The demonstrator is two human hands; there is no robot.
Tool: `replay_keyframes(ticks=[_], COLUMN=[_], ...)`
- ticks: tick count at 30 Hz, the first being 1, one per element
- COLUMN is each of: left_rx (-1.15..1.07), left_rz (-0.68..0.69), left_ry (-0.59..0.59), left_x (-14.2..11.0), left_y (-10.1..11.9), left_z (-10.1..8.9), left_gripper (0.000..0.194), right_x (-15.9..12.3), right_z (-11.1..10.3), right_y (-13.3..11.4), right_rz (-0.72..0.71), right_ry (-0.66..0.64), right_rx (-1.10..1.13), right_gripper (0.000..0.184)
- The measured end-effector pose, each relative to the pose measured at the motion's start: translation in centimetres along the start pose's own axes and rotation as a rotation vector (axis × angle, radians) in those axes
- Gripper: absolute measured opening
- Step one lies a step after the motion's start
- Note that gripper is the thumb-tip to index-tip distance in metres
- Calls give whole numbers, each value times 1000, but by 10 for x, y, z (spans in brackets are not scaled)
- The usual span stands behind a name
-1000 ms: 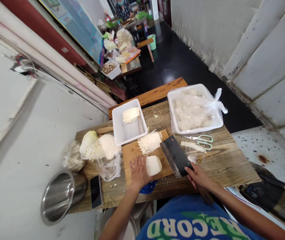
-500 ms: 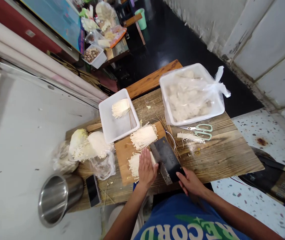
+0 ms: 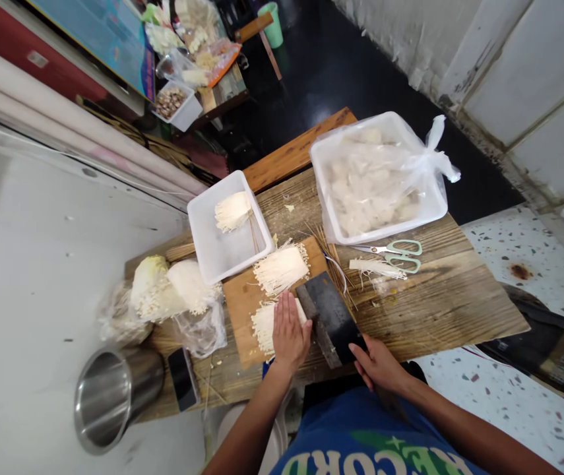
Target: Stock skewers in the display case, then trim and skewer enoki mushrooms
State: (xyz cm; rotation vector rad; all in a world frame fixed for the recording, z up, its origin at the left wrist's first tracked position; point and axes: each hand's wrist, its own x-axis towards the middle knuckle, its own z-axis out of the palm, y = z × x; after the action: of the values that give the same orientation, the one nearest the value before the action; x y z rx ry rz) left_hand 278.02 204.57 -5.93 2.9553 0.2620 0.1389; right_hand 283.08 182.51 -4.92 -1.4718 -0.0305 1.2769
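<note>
My left hand point(image 3: 290, 335) lies flat, fingers stretched out, on a bunch of enoki mushrooms point(image 3: 262, 328) on the wooden cutting board point(image 3: 238, 297). A second enoki bunch point(image 3: 282, 267) rests just beyond it on the same board. The handle of a dark, wide-bladed cleaver point(image 3: 334, 316) is gripped in my right hand point(image 3: 379, 361); its fingers are closed and partly hidden. The blade lies tilted over the board's right side, close to the cut end of the nearer bunch and my left thumb.
A white tub point(image 3: 201, 227) with enoki and skewers stands behind the board; a bagged tub point(image 3: 317, 165) is at back right. Scissors point(image 3: 403, 247) and loose skewers point(image 3: 328, 247) lie to the right. Cabbage point(image 3: 149, 277), a phone point(image 3: 183, 379) and a steel pot point(image 3: 113, 396) are left.
The camera view has shifted slightly. The cleaver blade looks slightly differently tilted beside the nearer bunch; both hands stay nearly in place.
</note>
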Motion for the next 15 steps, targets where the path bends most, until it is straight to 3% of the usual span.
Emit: replay_keyframes(ticks=[15], left_rx=[15], left_rz=[10], left_ry=[17], left_x=[3], left_y=[2], left_z=[-1], left_gripper=[70], right_x=[5], right_z=[-5], right_y=[5], right_rz=[-16], right_ry=[-12], right_rx=[-60], right_gripper=[40])
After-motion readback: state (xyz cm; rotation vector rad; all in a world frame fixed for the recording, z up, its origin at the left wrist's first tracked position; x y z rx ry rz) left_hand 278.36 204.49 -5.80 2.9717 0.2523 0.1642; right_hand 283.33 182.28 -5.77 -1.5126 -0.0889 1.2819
